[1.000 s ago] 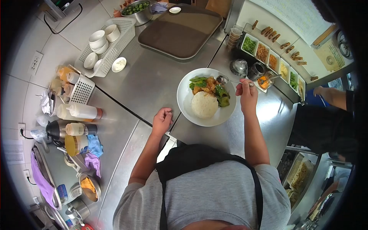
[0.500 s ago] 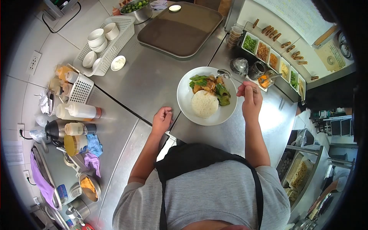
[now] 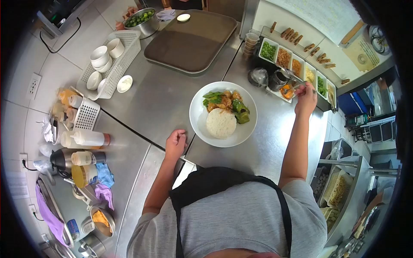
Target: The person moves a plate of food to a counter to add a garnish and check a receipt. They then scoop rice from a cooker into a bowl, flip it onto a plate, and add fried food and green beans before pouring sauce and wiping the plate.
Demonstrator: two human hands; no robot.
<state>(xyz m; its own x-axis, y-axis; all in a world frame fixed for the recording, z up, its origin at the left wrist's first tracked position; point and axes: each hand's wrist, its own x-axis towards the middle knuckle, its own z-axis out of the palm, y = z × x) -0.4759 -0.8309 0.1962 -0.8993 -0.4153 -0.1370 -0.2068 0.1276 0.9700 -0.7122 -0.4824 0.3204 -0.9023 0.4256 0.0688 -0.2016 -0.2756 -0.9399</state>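
My right hand (image 3: 306,99) pinches the handle of a metal spoon (image 3: 293,75), whose bowl is over or close to a dark open jar (image 3: 279,78). Just below that hand is a small container of orange food (image 3: 286,90) on a white dish. My left hand (image 3: 176,143) rests loosely curled at the counter's near edge, with nothing visible in it. Between my hands stands a white plate (image 3: 196,129) carrying a rice mound (image 3: 221,123), glazed brown pieces (image 3: 221,101) and green vegetables (image 3: 240,111).
A brown tray (image 3: 189,43) lies at the back with a small white dish on it. Topping containers (image 3: 297,66) line the right wall beside stacked plastic cups (image 3: 250,44). At left are a basket of bowls (image 3: 127,49), a small bowl of white food (image 3: 124,84) and squeeze bottles (image 3: 90,138).
My right hand has moved right and away from the plate, carrying the spoon from above the food to the dark jar. My left hand stays curled near the counter edge.
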